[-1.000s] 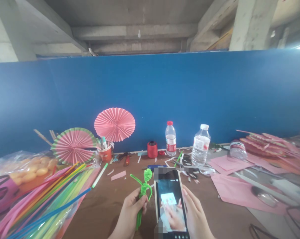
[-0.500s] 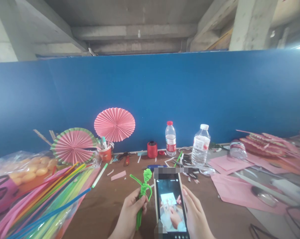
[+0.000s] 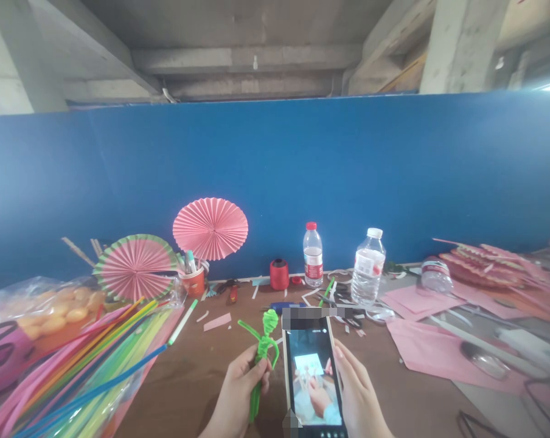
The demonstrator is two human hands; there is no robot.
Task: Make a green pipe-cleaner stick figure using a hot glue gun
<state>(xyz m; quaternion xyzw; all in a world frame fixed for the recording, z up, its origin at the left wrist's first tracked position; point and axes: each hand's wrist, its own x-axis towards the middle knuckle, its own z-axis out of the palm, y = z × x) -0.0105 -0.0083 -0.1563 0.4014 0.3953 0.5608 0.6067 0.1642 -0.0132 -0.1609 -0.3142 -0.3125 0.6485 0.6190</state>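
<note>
A green pipe-cleaner figure (image 3: 264, 347) with a round coiled head, two arms and long straight legs stands upright in my left hand (image 3: 242, 386), pinched at its waist between thumb and fingers. Just right of it my right hand (image 3: 359, 389) is wrapped round the right edge of a phone (image 3: 314, 371). The lit screen shows a picture of hands over a pale sheet. Parts of the phone are pixelated. The figure and the phone are close together but apart, both above the brown table (image 3: 184, 377).
Coloured pipe cleaners (image 3: 87, 365) lie at the left, near an orange cup of pens (image 3: 193, 281) and pleated paper fans (image 3: 210, 228). Behind the phone are red thread (image 3: 279, 275) and two bottles (image 3: 313, 255). Pink paper (image 3: 443, 353) covers part of the right side.
</note>
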